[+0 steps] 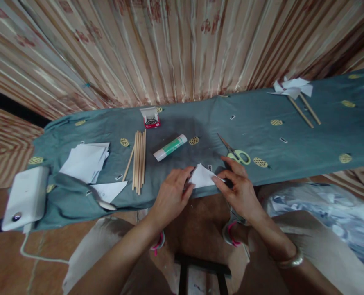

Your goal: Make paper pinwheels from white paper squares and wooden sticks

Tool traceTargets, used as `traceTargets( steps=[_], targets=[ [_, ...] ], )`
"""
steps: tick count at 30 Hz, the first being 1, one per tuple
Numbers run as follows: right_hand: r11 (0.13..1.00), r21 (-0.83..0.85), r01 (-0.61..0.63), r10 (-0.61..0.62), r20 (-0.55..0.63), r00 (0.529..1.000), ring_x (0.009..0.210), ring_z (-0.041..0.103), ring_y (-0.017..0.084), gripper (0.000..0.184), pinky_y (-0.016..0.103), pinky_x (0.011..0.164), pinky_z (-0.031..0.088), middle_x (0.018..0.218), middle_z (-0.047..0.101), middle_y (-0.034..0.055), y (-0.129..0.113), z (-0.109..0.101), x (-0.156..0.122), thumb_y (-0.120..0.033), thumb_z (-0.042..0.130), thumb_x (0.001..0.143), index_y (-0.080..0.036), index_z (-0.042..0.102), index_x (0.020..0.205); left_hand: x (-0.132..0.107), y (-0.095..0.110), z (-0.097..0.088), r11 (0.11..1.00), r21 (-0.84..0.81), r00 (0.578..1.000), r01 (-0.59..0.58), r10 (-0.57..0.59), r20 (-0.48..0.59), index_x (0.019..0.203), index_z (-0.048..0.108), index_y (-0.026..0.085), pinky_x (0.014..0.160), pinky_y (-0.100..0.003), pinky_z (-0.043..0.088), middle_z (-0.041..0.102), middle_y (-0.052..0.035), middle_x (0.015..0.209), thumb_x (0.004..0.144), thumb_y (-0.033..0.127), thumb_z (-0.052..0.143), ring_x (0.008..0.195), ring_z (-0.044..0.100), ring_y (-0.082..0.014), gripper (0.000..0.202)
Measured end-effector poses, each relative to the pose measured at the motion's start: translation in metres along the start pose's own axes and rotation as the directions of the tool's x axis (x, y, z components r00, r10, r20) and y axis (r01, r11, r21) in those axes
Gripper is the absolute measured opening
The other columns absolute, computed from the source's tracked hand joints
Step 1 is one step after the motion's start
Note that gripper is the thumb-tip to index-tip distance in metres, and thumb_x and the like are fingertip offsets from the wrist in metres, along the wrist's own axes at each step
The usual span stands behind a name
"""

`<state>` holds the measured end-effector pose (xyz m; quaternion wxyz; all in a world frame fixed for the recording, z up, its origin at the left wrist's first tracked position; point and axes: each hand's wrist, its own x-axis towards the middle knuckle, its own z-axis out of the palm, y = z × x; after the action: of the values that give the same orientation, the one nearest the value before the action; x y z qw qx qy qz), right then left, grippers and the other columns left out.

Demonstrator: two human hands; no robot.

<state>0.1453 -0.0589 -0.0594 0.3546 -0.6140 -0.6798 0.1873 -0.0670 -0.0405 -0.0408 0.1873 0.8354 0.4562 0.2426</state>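
A white sheet of paper [204,177], folded into a triangle, lies at the front edge of the cloth-covered table between my two hands. My left hand [174,192] pinches its left corner between thumb and fingers. On the other side, my right hand [238,186] grips the right corner with thumb and fingertips. Just beyond my right hand rest the scissors [238,155] with pale green handles. A glue stick [170,147] with a green label lies on the cloth beyond my left hand.
Wooden sticks [139,162] lie left of the glue stick, below a small red box [152,121] of metal pins. Paper sheets [85,162], a paper triangle [109,190] and a white power bank [26,196] are at the left. Paper pinwheels [293,87] on sticks lie far right.
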Motion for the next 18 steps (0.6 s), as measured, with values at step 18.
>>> traceTargets(
  steps=[18],
  targets=[
    [0.999,-0.028,0.018,-0.018,-0.012,1.000,0.128,0.048,0.030,0.023,0.053,0.106,0.036,0.135,0.055,0.0122,-0.002,-0.001,0.000,-0.037,0.059,0.087,-0.022,0.058,0.070,-0.017,0.013,0.025,0.895,0.312,0.937,-0.318,0.246,0.247,0.144,0.034,0.010,0.118,-0.047,0.023,0.038,-0.0130,0.153,0.095,0.030,0.047,0.145,0.025,-0.0252,0.055]
  ],
)
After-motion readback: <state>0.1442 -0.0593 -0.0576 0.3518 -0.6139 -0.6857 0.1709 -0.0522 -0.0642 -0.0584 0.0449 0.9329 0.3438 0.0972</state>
